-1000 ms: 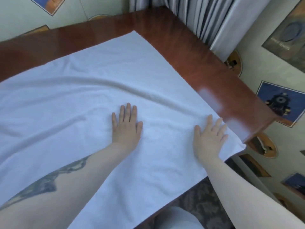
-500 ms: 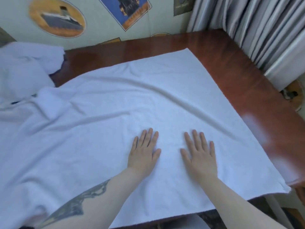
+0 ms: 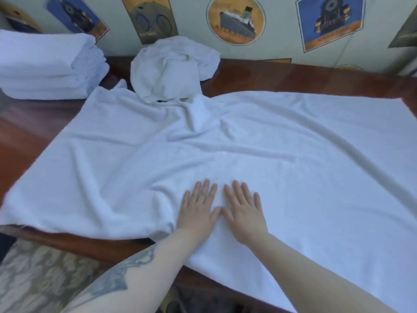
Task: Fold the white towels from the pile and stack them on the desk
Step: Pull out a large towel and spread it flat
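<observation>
My left hand (image 3: 198, 213) lies flat, palm down, fingers straight and held close together, on the spread towel (image 3: 282, 159) at lower centre of the frame. My right hand (image 3: 244, 213) lies flat beside it in the same manner, fingers straight and slightly apart; the two thumbs touch. Neither hand grips anything.

The spread towel is white and covers most of the desk (image 3: 282, 77), from the left edge of the frame to the right edge. Creases run across its middle and a ridge rises toward its far edge at upper centre. Its near edge hangs over the front of the desk at lower centre, under my forearms. The left portion is rumpled just beside my left hand.

At upper centre, the pile of unfolded towels (image 3: 171, 66) sits bunched on the desk against the wall, touching the far edge of the spread towel. At upper left, the stack of folded towels (image 3: 47, 66) rests on the desk, just beside the spread towel's far left corner.

The wall behind carries pictures, among them a round ship picture (image 3: 235, 19) at upper centre.
</observation>
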A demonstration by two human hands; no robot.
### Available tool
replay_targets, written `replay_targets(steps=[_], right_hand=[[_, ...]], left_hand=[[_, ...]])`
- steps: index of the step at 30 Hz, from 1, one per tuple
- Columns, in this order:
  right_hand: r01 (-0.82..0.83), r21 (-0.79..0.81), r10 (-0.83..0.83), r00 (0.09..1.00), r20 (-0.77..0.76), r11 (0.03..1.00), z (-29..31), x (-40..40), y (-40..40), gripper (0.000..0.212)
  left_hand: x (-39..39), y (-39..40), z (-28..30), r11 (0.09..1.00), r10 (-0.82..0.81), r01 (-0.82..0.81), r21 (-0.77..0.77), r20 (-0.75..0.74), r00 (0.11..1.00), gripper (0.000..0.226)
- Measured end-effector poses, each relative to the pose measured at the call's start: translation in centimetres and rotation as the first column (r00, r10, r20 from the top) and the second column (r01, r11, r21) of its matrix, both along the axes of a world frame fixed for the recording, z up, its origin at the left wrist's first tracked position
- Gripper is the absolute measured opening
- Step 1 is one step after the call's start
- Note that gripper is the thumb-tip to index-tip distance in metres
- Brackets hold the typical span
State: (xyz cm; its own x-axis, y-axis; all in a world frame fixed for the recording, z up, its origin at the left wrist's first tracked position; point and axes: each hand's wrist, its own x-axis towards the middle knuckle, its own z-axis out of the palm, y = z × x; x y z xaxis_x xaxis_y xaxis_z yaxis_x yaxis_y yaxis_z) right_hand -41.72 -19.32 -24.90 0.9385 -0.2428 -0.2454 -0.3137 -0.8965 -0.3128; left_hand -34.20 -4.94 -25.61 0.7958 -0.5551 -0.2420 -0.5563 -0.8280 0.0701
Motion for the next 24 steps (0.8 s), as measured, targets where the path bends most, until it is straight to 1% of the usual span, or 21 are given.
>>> replay_targets(steps=[2, 3, 5, 6, 7, 8, 10, 11, 12, 13, 14, 15, 17, 21, 24], right_hand=[[-0.017, -0.08, 0.016, 1.0, -0.017, 0.997, -1.0, -0.8, 0.2, 0.063], [-0.021, -0.118, 0.017, 0.999, -0.029, 0.993, -1.3, -1.1, -0.1, 0.063], [-0.025, -0.161, 0.013, 0.997, -0.072, 0.987, -1.2, -1.1, -0.5, 0.065], [-0.002, -0.163, -0.013, 0.996, -0.091, 0.987, -1.0, -0.9, -0.4, 0.066], [0.051, -0.152, -0.067, 0.992, -0.104, 0.987, -0.6, -0.5, 0.2, 0.067], [0.147, -0.12, -0.159, 0.983, -0.093, 0.982, 0.0, 0.2, 1.4, 0.069], [0.362, -0.055, -0.364, 0.931, -0.019, 0.93, 1.0, 2.6, 5.8, 0.068], [0.388, -0.035, -0.387, 0.922, 0.02, 0.921, 1.4, 4.2, 8.7, 0.068], [0.338, -0.021, -0.336, 0.94, 0.054, 0.941, 1.6, 5.7, 12.0, 0.068], [0.235, 0.01, -0.235, 0.97, 0.063, 0.972, 1.6, 7.2, 15.3, 0.067], [0.131, 0.045, -0.133, 0.99, 0.046, 0.99, 1.5, 8.4, 18.4, 0.065], [0.062, 0.063, -0.062, 0.998, 0.002, 0.996, 1.3, 9.4, 20.8, 0.063], [0.044, 0.038, -0.041, 0.996, -0.076, 0.998, 0.5, 10.6, 22.7, 0.065], [0.02, -0.008, -0.021, 0.988, -0.156, 1.0, 0.2, 13.0, 19.8, 0.069], [0.059, 0.027, -0.052, 0.975, -0.217, 0.998, 1.3, 15.9, 18.1, 0.069]], left_hand=[[2.0, 4.2, 0.2, 1.0, 0.017, -0.017, -0.003, -0.024, 1.0, 0.065], [3.0, 6.1, 0.3, 1.0, 0.0, 0.0, 0.004, -0.037, 0.999, 0.066], [4.8, 9.6, 0.3, 0.999, -0.048, 0.049, 0.006, -0.071, 0.996, 0.064], [5.6, 11.1, 0.3, 0.998, -0.055, 0.054, -0.01, -0.083, 0.995, 0.064], [6.4, 12.6, 0.2, 0.999, -0.039, 0.035, -0.04, -0.086, 0.996, 0.063], [7.2, 14.2, 0.1, 0.998, -0.009, 0.002, -0.068, -0.089, 0.996, 0.063], [8.6, 17.7, -0.2, 0.996, 0.015, -0.023, -0.089, -0.089, 0.996, 0.062], [9.2, 19.4, -0.4, 0.997, 0.007, -0.012, -0.071, -0.069, 0.998, 0.062], [9.8, 20.8, -0.5, 0.999, -0.003, 0.001, -0.042, -0.048, 0.999, 0.062], [10.4, 22.1, -0.5, 1.0, -0.005, 0.004, -0.023, -0.038, 0.999, 0.063], [10.9, 23.1, -0.5, 1.0, -0.003, 0.002, -0.013, -0.042, 0.999, 0.063], [11.5, 23.8, -0.4, 1.0, -0.006, 0.005, -0.014, -0.049, 0.999, 0.063], [12.8, 24.4, -0.3, 0.999, -0.03, 0.028, -0.023, -0.072, 0.997, 0.064], [16.3, 23.3, 0.2, 0.996, -0.081, 0.077, -0.04, -0.115, 0.99, 0.067], [19.1, 21.1, 1.4, 0.995, -0.104, 0.101, -0.027, -0.188, 0.977, 0.067]])
